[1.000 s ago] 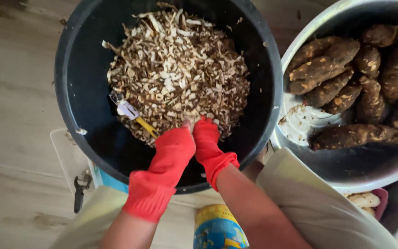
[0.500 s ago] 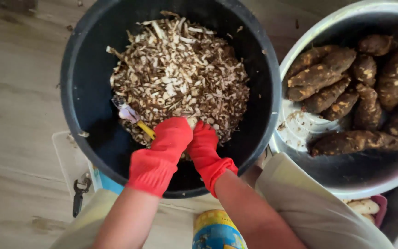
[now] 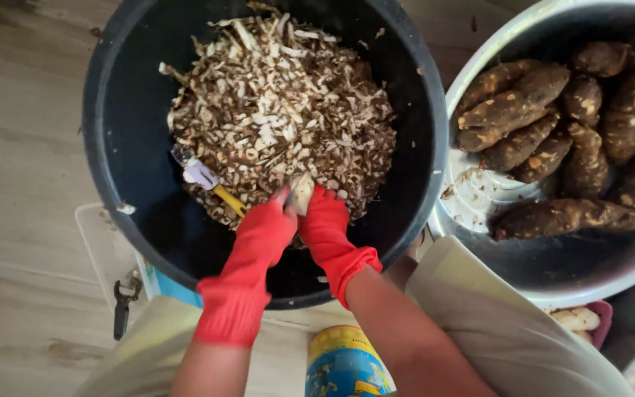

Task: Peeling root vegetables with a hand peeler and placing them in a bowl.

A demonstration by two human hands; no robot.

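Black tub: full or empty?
Partly full. The black tub holds a heap of peelings across its middle, with bare dark wall showing on the left.

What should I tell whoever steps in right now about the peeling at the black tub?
Left hand, red glove: closed on a tool, mostly hidden, over the black tub.
Right hand, red glove: holding a pale, partly peeled root piece against the left hand.
Black tub: holds a big heap of peelings; a yellow-handled peeler lies on the heap's left edge.
Metal basin on the right: about a dozen brown unpeeled roots.
Pink container at lower right: a few pale peeled pieces.
Done: plenty peeled, judging by the heap. Left: the piece in hand and the basin's roots.
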